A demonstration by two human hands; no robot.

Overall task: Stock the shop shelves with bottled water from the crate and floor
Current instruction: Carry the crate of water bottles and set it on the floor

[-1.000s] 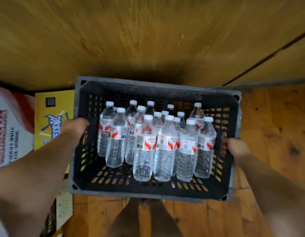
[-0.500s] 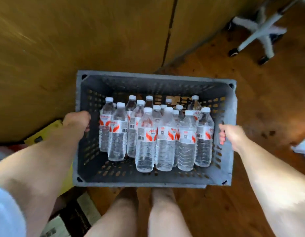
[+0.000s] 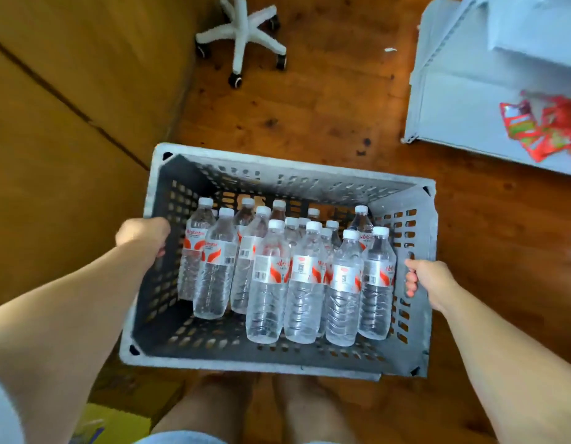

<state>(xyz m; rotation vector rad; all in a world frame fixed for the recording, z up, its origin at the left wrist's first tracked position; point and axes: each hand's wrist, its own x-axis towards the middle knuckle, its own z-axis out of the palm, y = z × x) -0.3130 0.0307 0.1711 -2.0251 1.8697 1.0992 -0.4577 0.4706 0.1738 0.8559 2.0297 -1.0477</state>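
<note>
The left hand [image 3: 143, 233] clamped its grip on the left wall of the grey perforated plastic crate [image 3: 277, 168], where the clear white-capped water bottles [image 3: 305, 277] stood upright, while the right hand [image 3: 428, 283] curled through the right wall's handle slot. This looked like the carrying step, and next the crate would need setting down by the white shelf unit [image 3: 454, 107] at right. Half a second earlier, far less of that unit showed.

Pale blue short sleeve [image 3: 0, 415] on left arm; forearms [image 3: 69, 315] bare; light blue shorts hem [image 3: 185, 439]; legs [image 3: 210, 408] bare.
</note>
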